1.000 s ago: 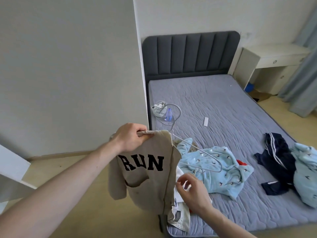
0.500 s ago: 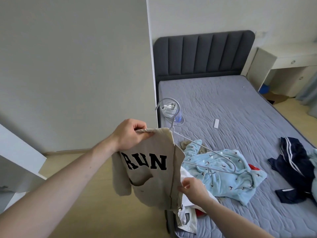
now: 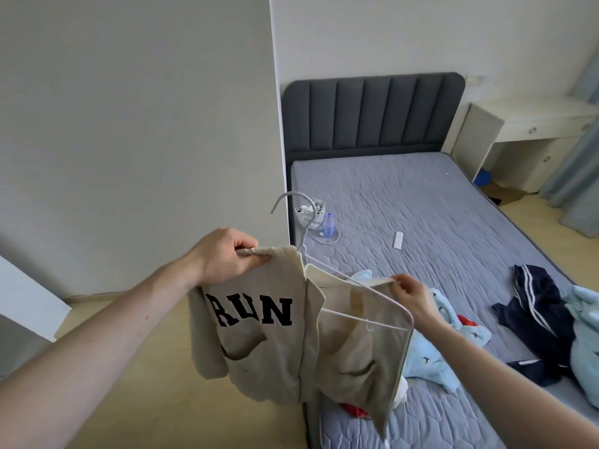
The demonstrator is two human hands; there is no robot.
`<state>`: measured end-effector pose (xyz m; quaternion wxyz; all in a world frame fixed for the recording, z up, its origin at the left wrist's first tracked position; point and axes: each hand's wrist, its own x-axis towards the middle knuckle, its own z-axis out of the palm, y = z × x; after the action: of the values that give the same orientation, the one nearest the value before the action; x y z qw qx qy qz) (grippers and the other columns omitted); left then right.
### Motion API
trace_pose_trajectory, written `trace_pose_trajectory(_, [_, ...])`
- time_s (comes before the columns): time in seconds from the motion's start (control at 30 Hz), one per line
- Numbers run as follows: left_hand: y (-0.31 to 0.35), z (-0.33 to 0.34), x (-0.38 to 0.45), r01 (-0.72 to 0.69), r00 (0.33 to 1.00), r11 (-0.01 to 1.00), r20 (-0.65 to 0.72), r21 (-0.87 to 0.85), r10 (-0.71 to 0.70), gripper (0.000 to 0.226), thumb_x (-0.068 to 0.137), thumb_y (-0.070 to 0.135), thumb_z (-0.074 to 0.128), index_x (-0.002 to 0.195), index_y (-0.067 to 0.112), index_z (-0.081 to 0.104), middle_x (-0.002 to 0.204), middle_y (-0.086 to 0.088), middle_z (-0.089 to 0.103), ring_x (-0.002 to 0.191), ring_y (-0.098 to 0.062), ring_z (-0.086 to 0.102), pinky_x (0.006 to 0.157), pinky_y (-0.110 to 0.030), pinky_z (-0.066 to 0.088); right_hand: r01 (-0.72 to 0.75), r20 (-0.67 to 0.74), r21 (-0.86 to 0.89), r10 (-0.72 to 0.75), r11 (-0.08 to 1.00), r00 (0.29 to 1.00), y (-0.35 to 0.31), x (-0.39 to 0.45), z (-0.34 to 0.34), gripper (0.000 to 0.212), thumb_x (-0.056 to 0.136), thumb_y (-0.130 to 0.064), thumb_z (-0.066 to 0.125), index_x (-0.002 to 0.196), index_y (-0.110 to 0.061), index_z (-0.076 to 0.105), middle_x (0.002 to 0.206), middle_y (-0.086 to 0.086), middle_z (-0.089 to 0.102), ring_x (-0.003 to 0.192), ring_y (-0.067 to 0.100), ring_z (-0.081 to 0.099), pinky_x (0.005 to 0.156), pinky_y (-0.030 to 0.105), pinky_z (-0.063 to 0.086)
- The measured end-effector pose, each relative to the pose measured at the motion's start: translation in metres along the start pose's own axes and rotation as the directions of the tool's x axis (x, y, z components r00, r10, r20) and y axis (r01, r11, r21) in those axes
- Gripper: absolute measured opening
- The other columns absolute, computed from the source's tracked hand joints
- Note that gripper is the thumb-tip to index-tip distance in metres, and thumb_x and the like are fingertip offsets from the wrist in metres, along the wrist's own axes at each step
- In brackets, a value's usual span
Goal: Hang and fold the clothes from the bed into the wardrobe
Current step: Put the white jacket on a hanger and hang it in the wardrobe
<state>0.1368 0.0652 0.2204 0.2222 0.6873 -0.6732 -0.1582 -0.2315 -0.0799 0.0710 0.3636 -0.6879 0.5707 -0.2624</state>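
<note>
You're mid-hang: your left hand [image 3: 223, 257] grips one shoulder of the beige jacket [image 3: 275, 335] over the hanger [image 3: 366, 306], your right hand [image 3: 411, 296] pinches the other edge. Blue pyjamas [image 3: 453, 338] and navy clothes [image 3: 534, 315] remain on the bed [image 3: 405, 196] (wardrobe interior unseen).

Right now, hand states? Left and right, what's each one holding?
Left hand: closed on the shoulder of the beige RUN jacket, with the white hanger inside.
Right hand: pinching the jacket's other front edge, lifted over the hanger.
</note>
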Motion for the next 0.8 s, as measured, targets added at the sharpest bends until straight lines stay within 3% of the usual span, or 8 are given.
trace_pose_trajectory(0.2, [-0.01, 0.008, -0.002, 0.058, 0.998, 0.983, -0.032, 0.177, -0.054, 0.057, 0.089, 0.063, 0.065, 0.066, 0.014, 0.048, 0.051, 0.001, 0.042, 0.051, -0.016, 0.035, 0.053, -0.032, 0.033, 0.15, -0.086, 0.006, -0.149, 0.989, 0.985, -0.073, 0.022, -0.055, 0.013, 0.098, -0.024, 0.063, 0.088, -0.022, 0.071, 0.068, -0.009, 0.065, 0.061, 0.004, 0.055, 0.06, 0.029, 0.042])
trace_pose_trajectory(0.37, [-0.019, 0.01, -0.001, 0.091, 0.996, 0.958, -0.04, 0.273, -0.083, 0.058, 0.092, 0.069, 0.054, 0.069, 0.016, 0.051, 0.054, 0.0, 0.05, 0.052, -0.015, 0.043, 0.055, -0.031, 0.037, 0.298, -0.082, 0.002, -0.296, 0.955, 0.952, -0.136, 0.01, -0.084, 0.015, 0.1, -0.025, 0.061, 0.092, -0.024, 0.073, 0.083, -0.002, 0.072, 0.075, 0.013, 0.062, 0.067, 0.033, 0.048])
trace_pose_trajectory(0.5, [-0.021, 0.018, -0.001, 0.13, 0.991, 0.933, -0.045, 0.336, -0.122, 0.06, 0.098, 0.066, 0.048, 0.069, 0.014, 0.054, 0.059, 0.004, 0.055, 0.058, -0.011, 0.053, 0.053, -0.03, 0.033, 0.377, -0.1, 0.032, -0.372, 0.926, 0.923, -0.175, -0.003, -0.094, 0.016, 0.101, -0.026, 0.06, 0.092, -0.024, 0.073, 0.083, -0.006, 0.071, 0.075, 0.004, 0.062, 0.069, 0.029, 0.05])
trace_pose_trajectory(0.57, [-0.021, 0.024, 0.001, 0.16, 0.987, 0.921, -0.042, 0.356, -0.155, 0.058, 0.099, 0.067, 0.044, 0.074, 0.016, 0.06, 0.064, 0.006, 0.057, 0.064, -0.017, 0.057, 0.056, -0.032, 0.035, 0.408, -0.108, 0.048, -0.402, 0.912, 0.909, -0.192, -0.011, -0.098, 0.016, 0.101, -0.027, 0.061, 0.091, -0.025, 0.074, 0.081, -0.008, 0.071, 0.073, 0.002, 0.062, 0.068, 0.029, 0.05])
trace_pose_trajectory(0.7, [-0.025, 0.035, 0.006, 0.211, 0.977, 0.934, -0.075, 0.289, -0.198, 0.039, 0.101, 0.061, 0.044, 0.1, 0.034, 0.073, 0.087, 0.003, 0.069, 0.087, -0.024, 0.063, 0.067, -0.033, 0.042, 0.458, -0.058, 0.077, -0.455, 0.886, 0.889, -0.221, -0.033, -0.101, 0.016, 0.1, -0.027, 0.061, 0.091, -0.025, 0.074, 0.08, -0.009, 0.072, 0.077, 0.009, 0.066, 0.065, 0.025, 0.053])
trace_pose_trajectory(0.8, [-0.026, 0.037, 0.012, 0.3, 0.952, 0.942, -0.119, 0.154, -0.283, 0.036, 0.1, 0.057, 0.049, 0.099, 0.033, 0.075, 0.096, 0.003, 0.071, 0.095, -0.025, 0.064, 0.073, -0.036, 0.048, 0.509, 0.023, 0.101, -0.513, 0.855, 0.858, -0.236, -0.058, -0.099, 0.016, 0.1, -0.025, 0.063, 0.089, -0.025, 0.073, 0.077, -0.001, 0.071, 0.071, 0.021, 0.066, 0.061, 0.037, 0.054])
